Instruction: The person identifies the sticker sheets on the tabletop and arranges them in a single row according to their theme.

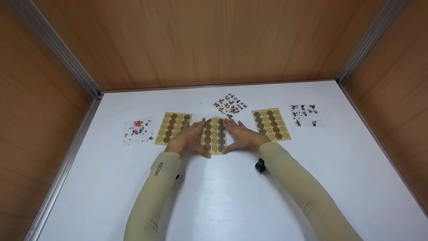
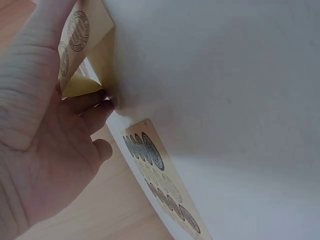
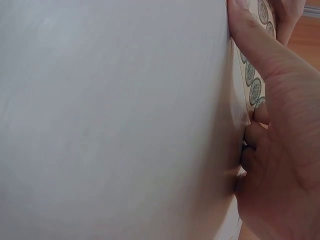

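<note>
A tan sticker sheet (image 1: 214, 136) with rows of round seals lies between my hands at the middle of the table, bowed upward. My left hand (image 1: 187, 137) holds its left side, thumb at the near corner and fingers toward the far one. My right hand (image 1: 245, 136) holds the right side in the same way. In the left wrist view the sheet (image 2: 78, 31) arches off the table, its yellow underside showing. The right wrist view shows the right thumb (image 3: 255, 37) along the sheet's edge, with fingertips at the tabletop.
Similar seal sheets lie at left (image 1: 164, 131) and right (image 1: 271, 124). A clear sheet of small stickers (image 1: 230, 105) lies behind the middle one. Other clear sticker sheets are at far left (image 1: 137, 131) and far right (image 1: 306, 115). Wooden walls (image 1: 214, 43) surround the white table (image 1: 214, 201).
</note>
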A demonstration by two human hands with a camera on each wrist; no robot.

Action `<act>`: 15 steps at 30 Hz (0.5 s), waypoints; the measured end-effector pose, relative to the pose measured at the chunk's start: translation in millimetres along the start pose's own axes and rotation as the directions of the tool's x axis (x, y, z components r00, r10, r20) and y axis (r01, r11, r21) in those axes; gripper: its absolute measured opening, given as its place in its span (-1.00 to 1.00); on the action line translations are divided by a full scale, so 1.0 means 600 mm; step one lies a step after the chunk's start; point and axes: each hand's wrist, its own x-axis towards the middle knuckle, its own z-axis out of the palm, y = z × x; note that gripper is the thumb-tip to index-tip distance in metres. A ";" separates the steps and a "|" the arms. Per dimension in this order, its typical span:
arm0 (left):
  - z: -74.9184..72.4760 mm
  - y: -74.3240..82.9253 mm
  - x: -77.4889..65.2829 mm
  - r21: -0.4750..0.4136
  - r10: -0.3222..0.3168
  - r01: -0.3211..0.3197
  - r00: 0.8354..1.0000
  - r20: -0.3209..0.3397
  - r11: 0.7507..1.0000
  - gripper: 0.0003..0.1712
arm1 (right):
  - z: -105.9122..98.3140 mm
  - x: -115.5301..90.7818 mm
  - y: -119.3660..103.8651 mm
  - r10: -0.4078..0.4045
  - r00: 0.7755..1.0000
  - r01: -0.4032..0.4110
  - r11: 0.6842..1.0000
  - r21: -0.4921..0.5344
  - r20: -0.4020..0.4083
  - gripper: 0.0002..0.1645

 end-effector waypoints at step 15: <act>-0.006 -0.004 -0.003 -0.254 0.006 -0.024 0.997 -0.074 0.967 0.33 | 0.003 0.005 0.004 0.013 1.000 -0.013 0.999 0.034 -0.012 0.67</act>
